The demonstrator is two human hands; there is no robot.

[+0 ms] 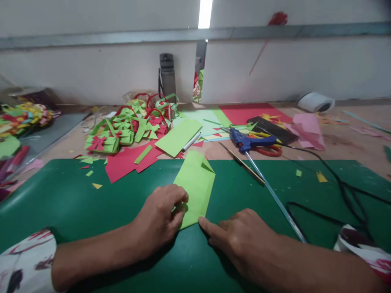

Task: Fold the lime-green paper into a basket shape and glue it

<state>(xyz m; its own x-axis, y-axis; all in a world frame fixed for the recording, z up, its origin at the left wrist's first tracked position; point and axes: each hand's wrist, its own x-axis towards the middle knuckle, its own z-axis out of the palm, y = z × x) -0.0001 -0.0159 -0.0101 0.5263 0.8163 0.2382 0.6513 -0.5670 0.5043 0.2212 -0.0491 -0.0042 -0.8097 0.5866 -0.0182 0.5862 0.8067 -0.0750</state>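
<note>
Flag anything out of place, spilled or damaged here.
Loose yellow scraps lie on the green mat, and the glue gun's long stick juts across it, which looks untidy. The light-green paper has a fold near its far right corner that seems raised, not flat. No spill shows.

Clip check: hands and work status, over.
Left hand at left side of light-green paper, right hand index fingertip at near-right corner. Paper folded, on green mat. White pen close beyond far end.
</note>
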